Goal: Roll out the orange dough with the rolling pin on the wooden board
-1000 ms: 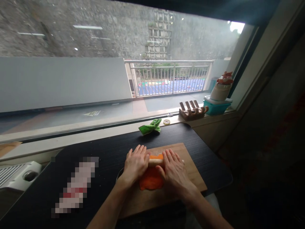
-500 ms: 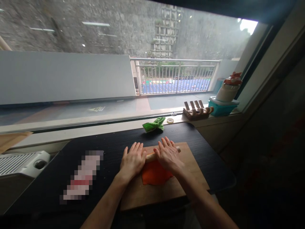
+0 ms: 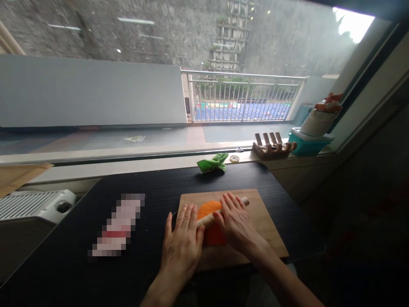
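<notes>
A sheet of orange dough or clay (image 3: 209, 208) lies flat on the wooden board (image 3: 263, 234). Across it, at a slant, rests a pale wooden rolling pin (image 3: 208, 220). My left hand (image 3: 183, 236) presses flat on the pin's near left end, fingers stretched forward, and hides that end. On the right part of the pin lies my right hand (image 3: 235, 219), its fingers outstretched and the palm down; the pin's tip sticks out beyond it. Both hands are open. The sheet shows on the far and near sides of the pin.
The board lies on a black table (image 3: 153, 187). A crumpled green cloth (image 3: 212, 163) sits at the back edge. Along the windowsill are a tape roll (image 3: 234, 158), a brown rack (image 3: 273, 147) and a teal box (image 3: 308, 143) with a bottle on top. A blurred-out strip (image 3: 118, 224) lies left.
The rolling pin has come nearer to me over the orange sheet, baring its far part. Both hands moved back with it, the left one more, so the pin is more slanted. The view shifted slightly.
</notes>
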`<action>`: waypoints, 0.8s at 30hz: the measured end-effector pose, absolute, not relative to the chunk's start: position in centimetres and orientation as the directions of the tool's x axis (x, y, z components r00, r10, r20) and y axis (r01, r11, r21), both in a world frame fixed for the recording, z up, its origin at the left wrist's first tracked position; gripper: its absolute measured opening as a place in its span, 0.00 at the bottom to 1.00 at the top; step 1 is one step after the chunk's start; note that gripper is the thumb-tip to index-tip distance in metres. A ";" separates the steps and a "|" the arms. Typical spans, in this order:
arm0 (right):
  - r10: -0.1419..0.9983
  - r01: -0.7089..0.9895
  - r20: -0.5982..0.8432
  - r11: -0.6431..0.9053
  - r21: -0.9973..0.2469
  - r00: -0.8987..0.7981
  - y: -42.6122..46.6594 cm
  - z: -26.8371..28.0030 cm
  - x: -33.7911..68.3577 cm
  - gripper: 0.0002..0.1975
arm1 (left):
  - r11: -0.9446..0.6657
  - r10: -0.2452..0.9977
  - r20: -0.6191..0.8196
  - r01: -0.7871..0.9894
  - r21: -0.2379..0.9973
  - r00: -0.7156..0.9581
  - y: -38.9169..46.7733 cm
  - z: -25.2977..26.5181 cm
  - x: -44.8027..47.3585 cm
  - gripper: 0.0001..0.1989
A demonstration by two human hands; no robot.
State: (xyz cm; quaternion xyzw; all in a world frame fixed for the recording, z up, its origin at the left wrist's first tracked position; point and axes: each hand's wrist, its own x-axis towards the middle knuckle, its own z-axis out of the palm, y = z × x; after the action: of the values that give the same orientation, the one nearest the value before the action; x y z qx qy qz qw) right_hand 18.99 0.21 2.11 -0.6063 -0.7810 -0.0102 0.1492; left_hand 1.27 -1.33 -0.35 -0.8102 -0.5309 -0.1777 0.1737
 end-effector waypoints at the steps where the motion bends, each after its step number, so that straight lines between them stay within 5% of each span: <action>1: 0.955 0.952 0.219 0.242 -0.185 -0.201 1.9 2.5 18.2 0.25 | -0.335 0.835 0.443 0.940 -0.063 0.327 -0.2 0.0 1.5 0.24; 5: 0.958 0.951 0.214 0.235 -0.200 -0.192 3.5 2.7 17.4 0.24 | -0.297 0.877 0.388 0.955 -0.022 0.282 0.6 0.8 1.6 0.23; 13: 0.859 0.928 0.396 0.369 -0.041 -0.324 -6.1 0.3 21.9 0.27 | -0.530 0.658 0.517 0.824 -0.198 0.548 -6.2 -0.6 0.6 0.26; 20: 0.964 0.961 0.192 0.218 -0.173 -0.184 4.0 2.9 17.8 0.23 | -0.280 0.887 0.379 0.960 -0.010 0.263 0.3 0.7 1.9 0.24; 24: 0.955 0.962 0.234 0.220 -0.159 -0.180 3.0 2.0 18.1 0.24 | -0.345 0.862 0.387 0.938 -0.028 0.329 -1.0 1.1 1.7 0.23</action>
State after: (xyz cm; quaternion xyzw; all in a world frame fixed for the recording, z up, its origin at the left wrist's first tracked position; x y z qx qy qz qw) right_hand 18.07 2.99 1.96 -0.6243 -0.7680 -0.0122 0.1425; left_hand 1.75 -0.99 1.09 -0.8055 -0.5586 -0.1539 0.1242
